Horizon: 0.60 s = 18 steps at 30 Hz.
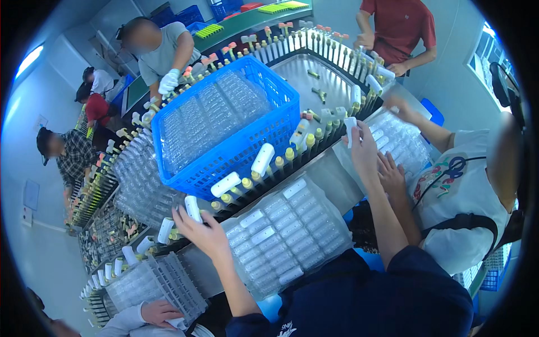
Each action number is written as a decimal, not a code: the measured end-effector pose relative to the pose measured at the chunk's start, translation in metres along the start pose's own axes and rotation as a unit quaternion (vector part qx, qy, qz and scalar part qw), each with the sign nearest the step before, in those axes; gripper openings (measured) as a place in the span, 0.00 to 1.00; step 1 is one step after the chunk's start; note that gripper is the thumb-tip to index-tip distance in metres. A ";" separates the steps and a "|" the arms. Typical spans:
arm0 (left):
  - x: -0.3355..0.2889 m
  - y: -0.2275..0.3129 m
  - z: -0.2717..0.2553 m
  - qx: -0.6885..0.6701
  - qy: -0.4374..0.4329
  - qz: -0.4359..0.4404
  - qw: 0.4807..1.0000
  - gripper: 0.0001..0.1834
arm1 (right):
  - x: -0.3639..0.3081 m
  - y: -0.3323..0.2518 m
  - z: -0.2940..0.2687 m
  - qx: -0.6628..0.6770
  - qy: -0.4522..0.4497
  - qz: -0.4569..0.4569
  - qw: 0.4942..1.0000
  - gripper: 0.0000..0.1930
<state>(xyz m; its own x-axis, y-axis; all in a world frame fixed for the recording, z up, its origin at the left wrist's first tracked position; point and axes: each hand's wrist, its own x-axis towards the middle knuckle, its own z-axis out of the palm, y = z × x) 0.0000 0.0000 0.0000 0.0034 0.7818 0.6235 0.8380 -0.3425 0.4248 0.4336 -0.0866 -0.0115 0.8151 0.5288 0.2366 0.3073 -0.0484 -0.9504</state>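
My left hand (206,235) has its fingers around an oblong white plastic piece (192,209) at the rim of the conveyor. A similar white plastic piece (350,132) is gripped upright between the thumb and fingers of my right hand (364,147), beside the pegs on the right. Between my forearms lies a clear blister tray (314,224) with many pockets; several hold white pieces such as the one near its far edge (295,188). More white pieces (226,185) lean on yellow-tipped pegs (247,183) along the conveyor.
A blue perforated crate (247,147) full of clear trays stands on the conveyor, beside a metal surface (303,64). A co-worker's hands (390,174) are close to my right arm, over another tray (412,140). Another person's hand (160,313) is at lower left. Others work across the line.
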 end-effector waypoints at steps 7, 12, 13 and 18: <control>-0.124 0.029 -0.020 -0.066 -0.094 -0.027 0.993 0.21 | 0.007 -0.048 0.069 -0.199 0.031 -0.088 0.975 0.19; -0.156 0.014 -0.019 -0.081 -0.211 -0.037 0.973 0.18 | -0.019 -0.050 0.106 -0.333 -0.047 -0.180 0.924 0.22; -0.153 0.009 -0.020 -0.074 -0.221 -0.008 0.972 0.18 | -0.030 -0.047 0.113 -0.346 -0.048 -0.192 0.917 0.24; -0.127 0.004 0.007 -0.061 -0.264 0.097 0.958 0.18 | -0.069 -0.048 0.096 -0.262 -0.125 -0.280 0.915 0.32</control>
<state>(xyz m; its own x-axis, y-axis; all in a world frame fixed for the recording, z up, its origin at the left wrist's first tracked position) 0.0068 -0.0970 -0.0818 0.4549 0.8411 0.2926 0.7242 -0.5406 0.4280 0.3153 -0.0394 -0.0021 0.3399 0.7688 0.5417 0.8891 -0.0749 -0.4515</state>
